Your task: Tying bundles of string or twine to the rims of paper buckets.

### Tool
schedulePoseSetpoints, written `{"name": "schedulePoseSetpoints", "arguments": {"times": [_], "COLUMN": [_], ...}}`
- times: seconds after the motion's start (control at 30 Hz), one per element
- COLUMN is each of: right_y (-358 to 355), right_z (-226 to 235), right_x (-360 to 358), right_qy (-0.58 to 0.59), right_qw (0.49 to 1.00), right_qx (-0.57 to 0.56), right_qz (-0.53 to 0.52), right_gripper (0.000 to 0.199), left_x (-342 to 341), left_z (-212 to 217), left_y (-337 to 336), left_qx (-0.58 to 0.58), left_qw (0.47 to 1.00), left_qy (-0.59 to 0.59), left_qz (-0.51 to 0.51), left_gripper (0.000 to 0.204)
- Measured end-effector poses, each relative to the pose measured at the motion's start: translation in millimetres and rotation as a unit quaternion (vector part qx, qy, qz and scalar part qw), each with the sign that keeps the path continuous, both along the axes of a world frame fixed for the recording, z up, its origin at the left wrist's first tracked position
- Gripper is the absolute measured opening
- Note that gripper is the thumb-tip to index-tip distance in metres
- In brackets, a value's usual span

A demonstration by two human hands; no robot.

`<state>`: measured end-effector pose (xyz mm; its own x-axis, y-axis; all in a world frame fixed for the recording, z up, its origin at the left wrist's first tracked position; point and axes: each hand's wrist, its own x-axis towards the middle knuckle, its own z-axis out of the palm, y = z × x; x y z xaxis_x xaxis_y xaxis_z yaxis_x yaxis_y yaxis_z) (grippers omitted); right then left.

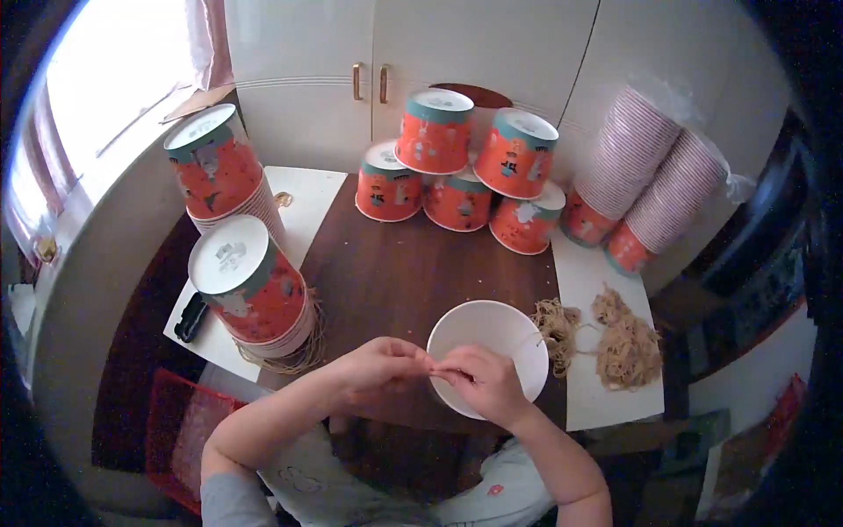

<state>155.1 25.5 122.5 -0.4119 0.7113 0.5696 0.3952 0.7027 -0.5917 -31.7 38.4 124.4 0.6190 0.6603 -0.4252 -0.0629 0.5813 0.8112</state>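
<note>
A white paper bucket point(457, 321) stands with its open mouth up at the table's near edge. My left hand point(385, 367) is closed in a pinch just left of its rim. Over the bucket's mouth, my right hand point(485, 383) is also pinched, its fingertips meeting those of the left. Whatever lies between the fingertips is too small to make out. By the bucket's right rim lies a bundle of brown twine point(557, 332), with a thin strand at the rim. A larger tangled twine pile point(628, 351) rests to its right on a white board.
Upside-down orange buckets point(435, 132) are piled at the back of the dark table point(351, 255). Two tall bucket stacks point(255, 285) stand at left, the nearer over twine. Plastic-wrapped stacks point(637, 167) lean at back right. A black object point(190, 318) lies at left, above a red basket point(176, 439).
</note>
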Motion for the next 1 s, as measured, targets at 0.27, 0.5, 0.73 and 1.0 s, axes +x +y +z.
{"name": "schedulePoseSetpoints", "arguments": {"times": [0.27,0.5,0.73,1.0], "right_y": [1.0,1.2,3.8,2.5], "right_z": [0.7,2.0,-2.7,1.0], "right_x": [1.7,3.0,6.3,4.3], "right_qy": [0.018,0.014,-0.029,-0.032], "right_qw": [0.996,0.991,0.983,0.977], "right_qx": [-0.080,-0.129,-0.178,-0.209], "right_qz": [-0.029,-0.041,-0.020,-0.023], "right_gripper": [0.007,0.007,0.009,0.008], "left_x": [1.5,3.7,4.3,-1.2], "left_z": [-3.9,-22.7,-5.2,-5.8], "left_y": [-2.3,-0.8,-5.3,0.6], "left_qx": [0.062,0.441,0.241,0.128], "left_qw": [0.998,0.882,0.964,0.984], "left_qy": [0.015,0.164,0.091,-0.014], "left_qz": [0.023,0.034,0.067,0.120], "left_gripper": [0.014,0.015,0.015,0.010]}}
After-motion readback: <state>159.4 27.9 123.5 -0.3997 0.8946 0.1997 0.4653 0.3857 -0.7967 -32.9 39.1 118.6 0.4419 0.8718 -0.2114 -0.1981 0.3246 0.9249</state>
